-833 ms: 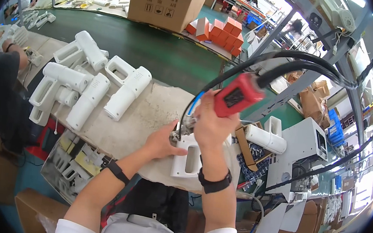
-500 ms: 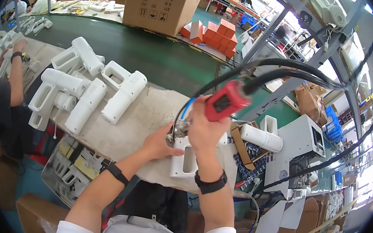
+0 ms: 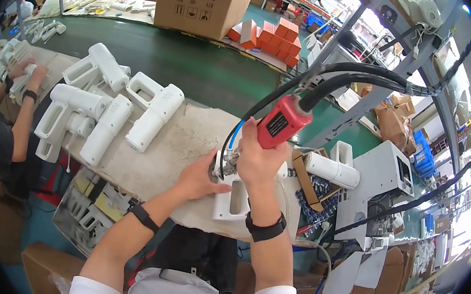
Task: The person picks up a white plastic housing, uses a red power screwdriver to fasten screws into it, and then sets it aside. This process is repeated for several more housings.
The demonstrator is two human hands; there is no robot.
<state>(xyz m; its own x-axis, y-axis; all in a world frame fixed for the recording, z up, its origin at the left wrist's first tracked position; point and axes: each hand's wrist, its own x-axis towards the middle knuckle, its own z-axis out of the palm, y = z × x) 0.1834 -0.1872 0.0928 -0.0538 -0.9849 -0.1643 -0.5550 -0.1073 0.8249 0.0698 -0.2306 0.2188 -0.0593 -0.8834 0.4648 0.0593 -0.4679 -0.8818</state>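
My right hand (image 3: 259, 163) is wrapped round a red power screwdriver (image 3: 286, 122), with thick black cables rising from its top and a blue tube along its side. The tool's metal front end points down at a white handheld device housing (image 3: 220, 207) with a looped handle, lying at the bench's near edge. My left hand (image 3: 197, 178) grips the housing's far part, thumb towards the handle. Between the two hands the screwdriver's tip is mostly hidden. To the left lie several similar white devices, among them a nearer one (image 3: 156, 119) and a stubbier-looking one (image 3: 106, 132).
A cardboard tray (image 3: 307, 182) with small dark parts and another white device (image 3: 332, 170) lie on the right, beside a white machine (image 3: 376, 183). Beyond the bench runs a green conveyor belt (image 3: 207, 82). A co-worker's hand (image 3: 35, 79) handles white parts far left. Black cables hang on the right.
The red screwdriver has tipped slightly and its cables have shifted left a little. My left hand stays on the housing. The co-worker's hands have moved together onto a white part.
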